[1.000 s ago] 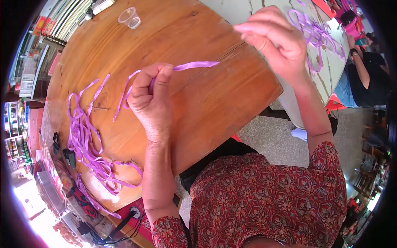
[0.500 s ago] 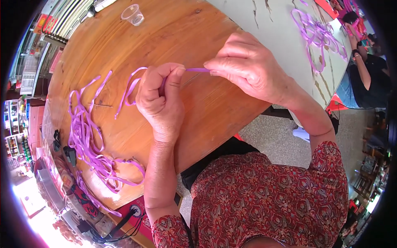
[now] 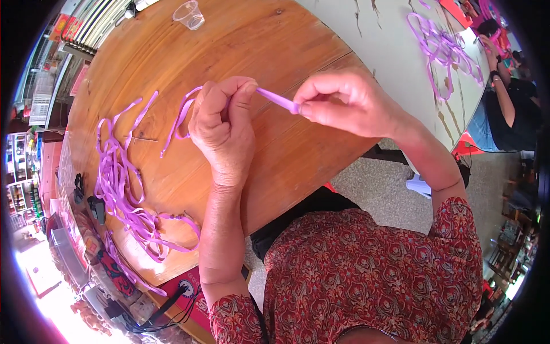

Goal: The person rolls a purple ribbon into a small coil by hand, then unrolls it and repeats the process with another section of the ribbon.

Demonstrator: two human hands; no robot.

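Observation:
A purple ribbon (image 3: 276, 98) stretches between my two hands above the wooden table. My left hand (image 3: 224, 120) is closed round it, thumb pressed against the bent index finger, and the ribbon's tail droops to the tabletop on the left. My right hand (image 3: 349, 106) pinches the other end between thumb and index finger, the remaining fingers curled loosely. Whatever else lies inside the left fist is hidden. To the left, a tangled heap of purple ribbons (image 3: 123, 189) lies on the wooden table (image 3: 298, 155).
A clear plastic cup (image 3: 189, 15) lies near the far edge. On the white table (image 3: 395, 74) at right is another purple ribbon bunch (image 3: 441, 51). Beyond it sits a person in dark clothes (image 3: 507, 109). Black cables (image 3: 166, 321) and a red box (image 3: 197, 304) lie at lower left.
My right hand has come down and turned, its fingers opening somewhat while the pinch holds. The ribbon between the hands now slopes downward to the right, with more length showing. My left hand has barely moved.

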